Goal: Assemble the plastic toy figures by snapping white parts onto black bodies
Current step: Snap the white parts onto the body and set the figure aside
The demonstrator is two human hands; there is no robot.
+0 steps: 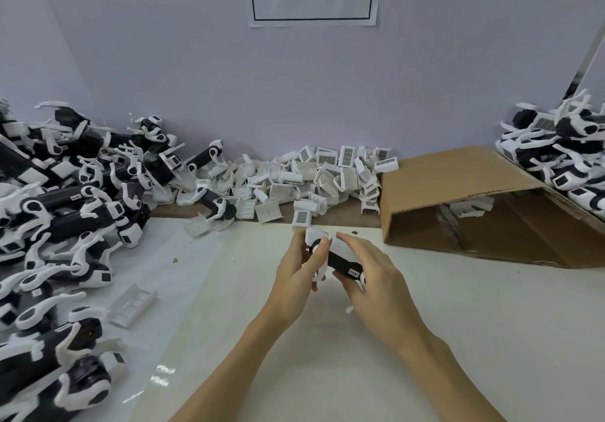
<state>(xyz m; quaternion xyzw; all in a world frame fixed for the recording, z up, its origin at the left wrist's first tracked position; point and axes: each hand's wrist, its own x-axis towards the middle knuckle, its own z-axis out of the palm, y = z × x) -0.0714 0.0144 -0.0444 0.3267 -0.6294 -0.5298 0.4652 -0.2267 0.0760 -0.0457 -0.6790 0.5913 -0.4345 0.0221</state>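
Both my hands hold one black toy figure (342, 263) with white limbs above the middle of the table. My left hand (299, 272) grips its front end, where a white part (316, 235) sits by a round white joint. My right hand (370, 274) wraps over the black body from the right, thumb on top. A small label shows on the body's side. The figure's underside is hidden by my fingers.
A large heap of black-and-white figures (65, 212) fills the left. Loose white parts (304, 176) lie piled along the back wall. A tipped cardboard box (484, 209) lies at the right, with more figures (563, 150) behind it. One white part (132, 305) lies alone at left.
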